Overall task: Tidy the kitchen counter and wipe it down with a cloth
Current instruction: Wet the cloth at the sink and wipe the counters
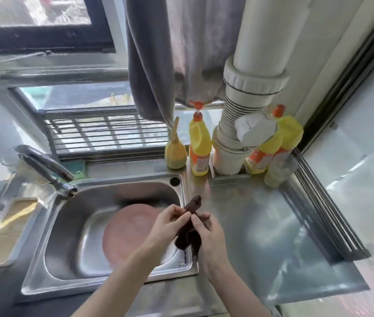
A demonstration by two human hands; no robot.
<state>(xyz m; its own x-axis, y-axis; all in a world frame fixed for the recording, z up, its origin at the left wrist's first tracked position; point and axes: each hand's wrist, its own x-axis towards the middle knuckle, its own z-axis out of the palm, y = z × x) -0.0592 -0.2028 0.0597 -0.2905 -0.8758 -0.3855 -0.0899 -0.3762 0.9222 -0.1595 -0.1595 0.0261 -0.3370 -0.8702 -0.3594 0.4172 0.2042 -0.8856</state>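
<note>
Cloth bunched, gripped by left hand and right hand, over sink rim

A small home kitchen, seen at its washing-up corner. A stainless steel sink is set into the metal counter, with a tap at its left rear corner and a pink plate lying in the basin. Behind the sink, a barred window opens to the outside. To the right rear of the sink stand yellow detergent bottles around a white drain pipe. A grey towel hangs above them.
</note>
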